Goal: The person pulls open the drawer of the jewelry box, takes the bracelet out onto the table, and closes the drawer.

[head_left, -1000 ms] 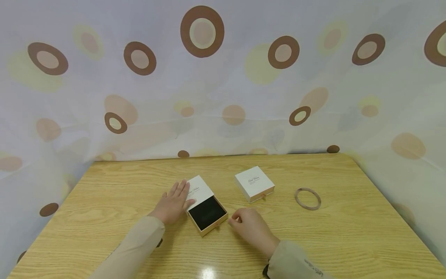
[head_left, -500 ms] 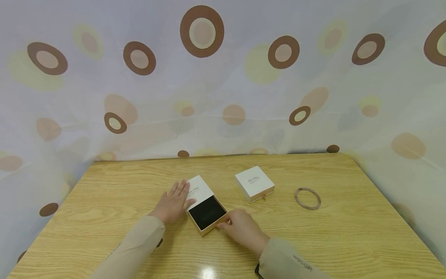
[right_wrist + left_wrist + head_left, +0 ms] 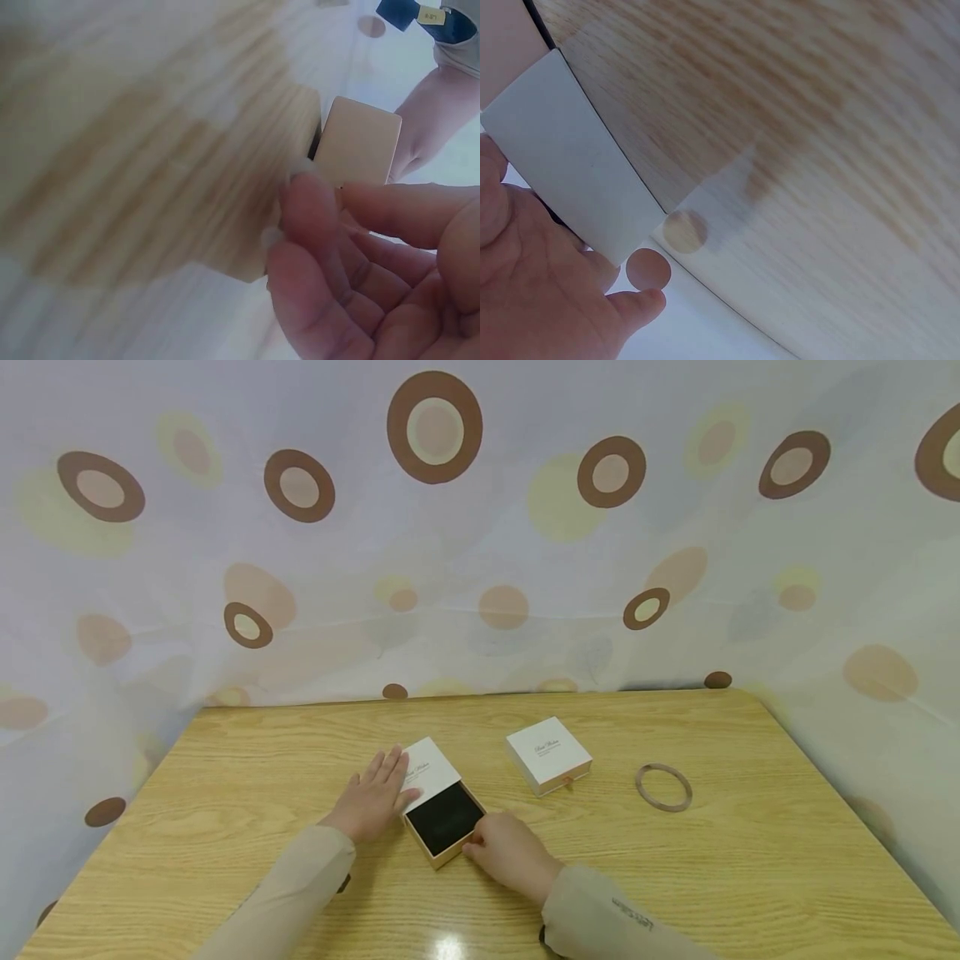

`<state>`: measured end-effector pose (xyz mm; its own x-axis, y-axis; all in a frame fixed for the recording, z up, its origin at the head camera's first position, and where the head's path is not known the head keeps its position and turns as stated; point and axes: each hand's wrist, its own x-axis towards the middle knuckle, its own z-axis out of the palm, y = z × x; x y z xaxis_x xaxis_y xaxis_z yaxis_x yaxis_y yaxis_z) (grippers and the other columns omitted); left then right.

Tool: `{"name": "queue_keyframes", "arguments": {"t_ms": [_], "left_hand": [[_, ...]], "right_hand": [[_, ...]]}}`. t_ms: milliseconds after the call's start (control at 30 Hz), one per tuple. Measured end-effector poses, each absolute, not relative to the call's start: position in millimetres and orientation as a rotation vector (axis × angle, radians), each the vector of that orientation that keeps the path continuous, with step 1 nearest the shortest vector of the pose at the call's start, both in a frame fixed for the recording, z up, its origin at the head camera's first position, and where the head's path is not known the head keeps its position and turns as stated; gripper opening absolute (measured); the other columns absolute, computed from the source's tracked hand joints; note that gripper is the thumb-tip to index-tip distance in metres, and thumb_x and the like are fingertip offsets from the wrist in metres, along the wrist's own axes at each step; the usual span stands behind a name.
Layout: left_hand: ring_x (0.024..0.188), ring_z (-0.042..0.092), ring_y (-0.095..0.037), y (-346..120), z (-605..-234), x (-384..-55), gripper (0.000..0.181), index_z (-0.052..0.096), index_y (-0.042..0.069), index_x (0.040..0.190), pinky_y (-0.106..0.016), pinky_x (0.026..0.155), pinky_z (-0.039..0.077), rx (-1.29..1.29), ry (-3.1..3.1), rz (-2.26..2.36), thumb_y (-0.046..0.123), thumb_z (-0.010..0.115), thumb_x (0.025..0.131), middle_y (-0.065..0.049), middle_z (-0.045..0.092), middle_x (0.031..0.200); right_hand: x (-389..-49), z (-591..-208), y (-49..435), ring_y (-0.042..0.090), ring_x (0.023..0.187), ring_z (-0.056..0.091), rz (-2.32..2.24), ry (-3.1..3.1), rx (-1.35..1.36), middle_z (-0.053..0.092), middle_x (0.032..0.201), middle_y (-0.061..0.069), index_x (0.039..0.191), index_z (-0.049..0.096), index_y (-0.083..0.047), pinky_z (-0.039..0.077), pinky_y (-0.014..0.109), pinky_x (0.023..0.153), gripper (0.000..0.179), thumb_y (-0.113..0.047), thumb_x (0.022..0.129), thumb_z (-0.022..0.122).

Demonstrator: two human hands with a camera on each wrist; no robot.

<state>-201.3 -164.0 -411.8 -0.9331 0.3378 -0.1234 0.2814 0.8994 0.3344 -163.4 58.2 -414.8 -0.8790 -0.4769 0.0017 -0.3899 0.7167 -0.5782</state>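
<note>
My left hand (image 3: 370,797) lies with straight fingers on the white sleeve (image 3: 433,770) of a small gift box, holding it against the table; in the left wrist view, the hand (image 3: 547,277) lies along the white side (image 3: 577,157). The box's drawer (image 3: 447,821), black inside with a gold-beige rim, stands partly pulled out toward me. At the drawer's front, my right hand (image 3: 510,853) pinches the pull tab, which is hidden by the fingers. In the right wrist view, thumb and index finger (image 3: 304,217) meet beside the beige drawer wall (image 3: 360,142).
A second white gift box (image 3: 549,755), closed, with a small tab in front, sits right of the first. Farther right lies a brownish bangle (image 3: 663,787). The wooden table (image 3: 720,877) ends at a patterned cloth backdrop (image 3: 510,543).
My right hand has moved left from beside the drawer to its front and now pinches the tab there. The left hand, both boxes and the bangle have stayed put.
</note>
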Motion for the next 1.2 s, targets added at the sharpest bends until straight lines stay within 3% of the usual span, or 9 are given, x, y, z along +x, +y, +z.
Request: {"name": "queue_keyframes", "arguments": {"t_ms": [133, 500, 867, 1200], "left_hand": [[0.144, 0.011, -0.043, -164, -411, -201, 0.064, 0.021, -0.009, 0.15, -0.067, 0.108, 0.016, 0.48, 2.893, 0.465, 0.033, 0.041, 0.105, -0.024, 0.013, 0.158], [0.144, 0.011, -0.044, -162, -413, -202, 0.064, 0.021, -0.009, 0.15, -0.068, 0.108, 0.016, 0.491, 2.893, 0.478, 0.033, 0.04, 0.106, -0.024, 0.013, 0.158], [0.144, 0.011, -0.044, -162, -409, -201, 0.063, 0.021, -0.008, 0.15, -0.068, 0.108, 0.016, 0.484, 2.885, 0.469, 0.032, 0.04, 0.106, -0.024, 0.013, 0.158], [0.144, 0.01, -0.045, -161, -409, -202, 0.064, 0.02, -0.009, 0.15, -0.068, 0.108, 0.015, 0.483, 2.868, 0.483, 0.031, 0.041, 0.105, -0.024, 0.012, 0.158]], "right_hand": [[-165, -415, 55, 0.006, 0.051, 0.042, -0.838, 2.781, -0.702, 0.055, 0.058, -0.004, 0.064, 0.064, -0.006, 0.039, 0.024, 0.05, 0.024, -0.008, 0.087, 0.071], [-168, -411, 51, 0.002, 0.032, 0.035, -0.911, 2.708, -0.668, 0.038, 0.039, -0.007, 0.05, 0.046, -0.009, 0.031, 0.017, 0.038, 0.045, 0.0, 0.088, 0.066], [-172, -410, 48, 0.004, 0.029, 0.04, -0.904, 2.639, -0.58, 0.043, 0.037, -0.004, 0.055, 0.049, -0.006, 0.037, 0.018, 0.037, 0.037, 0.004, 0.088, 0.063], [-179, -412, 42, 0.003, 0.028, 0.035, -0.863, 2.664, -0.56, 0.037, 0.034, -0.007, 0.048, 0.045, -0.009, 0.03, 0.016, 0.035, 0.045, 0.004, 0.087, 0.062]]}}
